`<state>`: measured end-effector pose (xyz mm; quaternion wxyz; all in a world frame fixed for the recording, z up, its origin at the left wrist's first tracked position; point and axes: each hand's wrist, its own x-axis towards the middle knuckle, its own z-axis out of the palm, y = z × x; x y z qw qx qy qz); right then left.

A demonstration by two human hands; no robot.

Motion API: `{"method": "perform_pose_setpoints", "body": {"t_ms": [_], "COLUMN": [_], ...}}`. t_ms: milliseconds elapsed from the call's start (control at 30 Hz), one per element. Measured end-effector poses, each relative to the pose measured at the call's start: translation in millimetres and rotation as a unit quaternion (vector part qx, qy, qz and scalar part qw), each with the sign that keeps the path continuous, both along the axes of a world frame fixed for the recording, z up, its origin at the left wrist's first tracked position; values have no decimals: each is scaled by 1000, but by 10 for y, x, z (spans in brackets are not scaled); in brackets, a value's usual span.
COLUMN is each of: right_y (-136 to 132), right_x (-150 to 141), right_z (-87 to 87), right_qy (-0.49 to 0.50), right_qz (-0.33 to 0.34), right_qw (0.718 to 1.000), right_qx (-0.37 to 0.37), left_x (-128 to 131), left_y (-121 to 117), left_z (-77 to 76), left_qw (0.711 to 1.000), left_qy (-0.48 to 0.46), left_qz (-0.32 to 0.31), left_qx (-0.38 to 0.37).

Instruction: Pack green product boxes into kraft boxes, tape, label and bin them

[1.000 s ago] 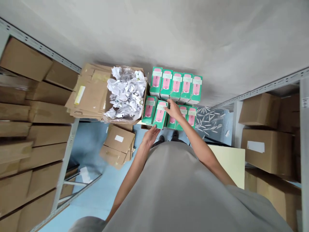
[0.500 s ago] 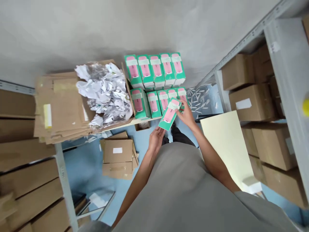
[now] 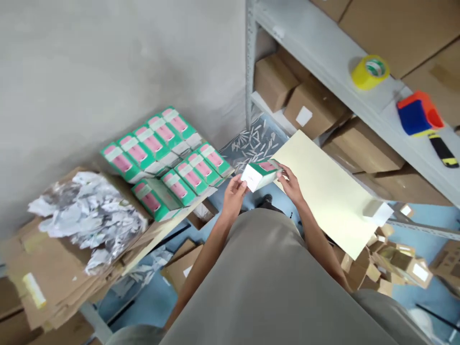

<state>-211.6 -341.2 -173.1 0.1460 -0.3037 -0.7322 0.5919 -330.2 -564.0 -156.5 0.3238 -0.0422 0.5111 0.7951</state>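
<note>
Between my hands is a green, pink and white product box point(image 3: 259, 175), tilted so that its white end faces me. My left hand point(image 3: 234, 194) grips its near left end, thumb and fingertips on the edge. My right hand point(image 3: 289, 184) holds the other end, fingers closed at the corner. To the left, two rows of matching boxes point(image 3: 178, 186) stand on a narrow pale shelf point(image 3: 161, 235). On my right, beside the held box, lies a cream-coloured board point(image 3: 316, 187).
A carton of torn white paper point(image 3: 97, 206) sits left on flattened cardboard point(image 3: 46, 287). At right, a grey shelf point(image 3: 323, 52) bears yellow tape point(image 3: 370, 72) and a tape dispenser point(image 3: 419, 115). Cartons point(image 3: 312, 110) fill the level below. Opened boxes point(image 3: 395, 261) lie on the floor.
My view and body have turned right, towards the cream board. The held box has moved away from the rows and tipped, so its white end now shows. Both hands still hold it.
</note>
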Motion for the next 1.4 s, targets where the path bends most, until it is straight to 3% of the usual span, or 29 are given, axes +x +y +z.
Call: {"method": "perform_pose_setpoints", "body": {"t_ms": [133, 333, 467, 600, 800, 900, 1000, 1067, 1233, 1400], "right_y": [278, 669, 896, 1037, 1063, 1029, 997, 969, 843, 735], "right_x": [452, 946, 1255, 1436, 1535, 1583, 1625, 1654, 1718, 1669], "right_z": [-120, -192, -73, 29, 132, 227, 320, 365, 392, 345], "right_qy": [-27, -88, -89, -62, 64, 100, 111, 111, 108, 119], "right_qz": [-52, -164, -202, -235, -188, -168, -147, -141, -129, -136], "right_qw": [998, 978, 969, 970, 958, 941, 936, 935, 929, 921], "right_qx": [-2, 97, 111, 30, -209, -276, -300, -305, -331, -346], "left_x": [-42, 66, 143, 204, 138, 75, 36, 12, -46, 1], "left_y": [894, 2150, 2746, 3147, 3432, 3494, 3518, 3509, 3442, 3425], "left_z": [104, 239, 349, 402, 405, 436, 490, 534, 668, 700], "left_qw": [996, 975, 941, 899, 841, 844, 854, 839, 785, 778], "left_qy": [64, 139, 213, 289, 371, 335, 248, 229, 282, 313], "left_qz": [-65, -156, -236, -304, -381, -414, -457, -493, -552, -544], "left_qx": [-13, -80, -114, -126, -104, -62, 5, 26, 2, 10]}}
